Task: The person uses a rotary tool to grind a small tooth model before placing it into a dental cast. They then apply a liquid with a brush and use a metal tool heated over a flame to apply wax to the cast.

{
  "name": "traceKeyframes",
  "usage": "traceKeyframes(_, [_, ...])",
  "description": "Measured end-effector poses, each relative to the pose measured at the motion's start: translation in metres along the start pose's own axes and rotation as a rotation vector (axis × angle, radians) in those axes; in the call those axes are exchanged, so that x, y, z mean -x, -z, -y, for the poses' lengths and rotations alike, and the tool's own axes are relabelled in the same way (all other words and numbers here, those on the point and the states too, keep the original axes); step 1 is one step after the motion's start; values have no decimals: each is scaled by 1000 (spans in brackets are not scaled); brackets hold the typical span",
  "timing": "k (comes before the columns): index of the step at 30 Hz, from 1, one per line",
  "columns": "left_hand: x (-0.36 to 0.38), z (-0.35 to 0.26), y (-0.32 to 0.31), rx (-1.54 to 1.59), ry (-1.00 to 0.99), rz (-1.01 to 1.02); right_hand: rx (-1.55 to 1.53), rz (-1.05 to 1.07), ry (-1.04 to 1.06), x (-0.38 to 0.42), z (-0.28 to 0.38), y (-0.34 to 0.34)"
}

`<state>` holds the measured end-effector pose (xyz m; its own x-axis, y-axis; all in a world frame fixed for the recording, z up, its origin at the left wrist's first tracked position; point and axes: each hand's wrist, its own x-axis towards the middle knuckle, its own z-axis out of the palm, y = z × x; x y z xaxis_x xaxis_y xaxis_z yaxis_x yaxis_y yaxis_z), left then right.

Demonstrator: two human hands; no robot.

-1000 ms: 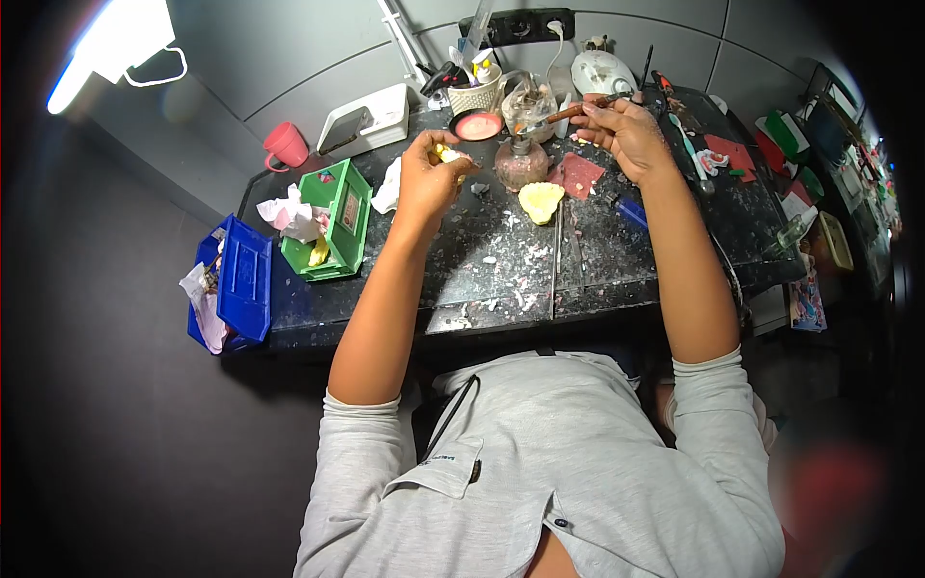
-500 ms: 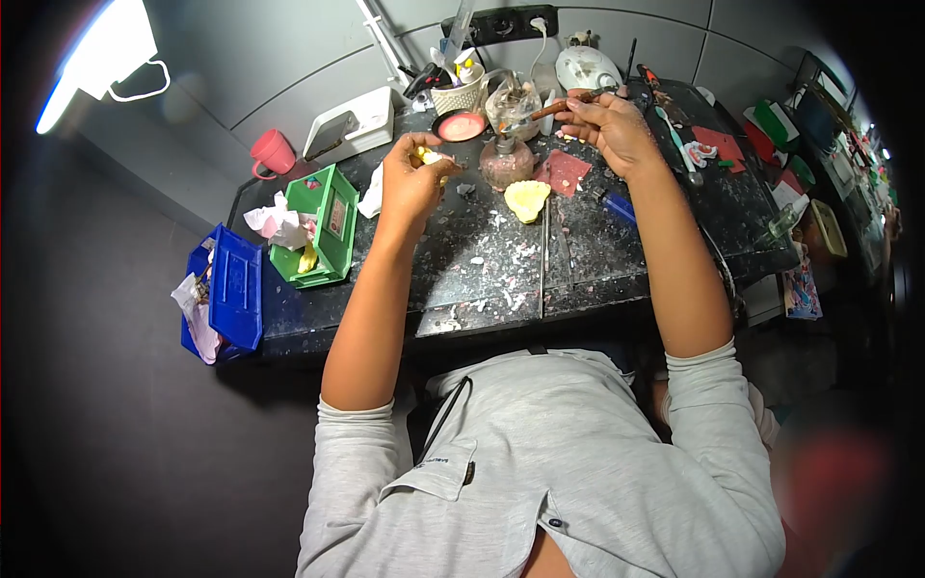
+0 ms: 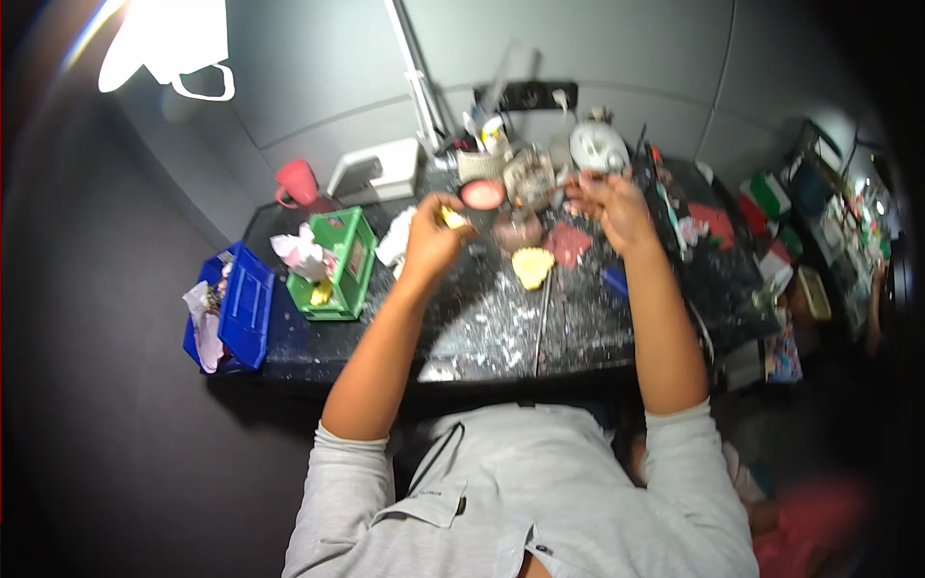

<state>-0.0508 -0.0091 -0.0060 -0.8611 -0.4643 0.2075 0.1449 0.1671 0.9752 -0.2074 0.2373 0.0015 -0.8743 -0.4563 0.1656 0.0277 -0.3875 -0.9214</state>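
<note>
My left hand (image 3: 436, 241) is closed around a small yellow plaster piece (image 3: 451, 218), partly hidden by the fingers. My right hand (image 3: 620, 214) grips a thin tool with a brown handle (image 3: 562, 184), its tip pointing left above a glass spirit burner (image 3: 518, 233); blur hides the tip. In front of the burner a yellow plaster dental cast (image 3: 532, 268) lies on the black bench. A dark red wax sheet (image 3: 569, 245) is just right of it. Below the cast, a long thin metal rod (image 3: 542, 323) points toward me.
On the left stand a green bin (image 3: 358, 265) and a blue bin (image 3: 252, 303) with crumpled paper. Behind them are a pink mug (image 3: 299, 183) and a white tray (image 3: 400, 166). White scraps litter the bench (image 3: 462, 337). A lamp (image 3: 183, 39) hangs upper left.
The head view has tilted up, so the bench sits lower in the picture and is blurrier. Both hands keep their holds, the right with the tool still near the burner.
</note>
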Motion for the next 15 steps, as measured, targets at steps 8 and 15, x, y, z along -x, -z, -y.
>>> traceKeyframes(8, [-3,8,2,-19,-42,1,-4,4,-37,-1,-5,2])
traceKeyframes(15, [-10,15,2,-44,-100,7,-22,-22,-37,-3,-6,1])
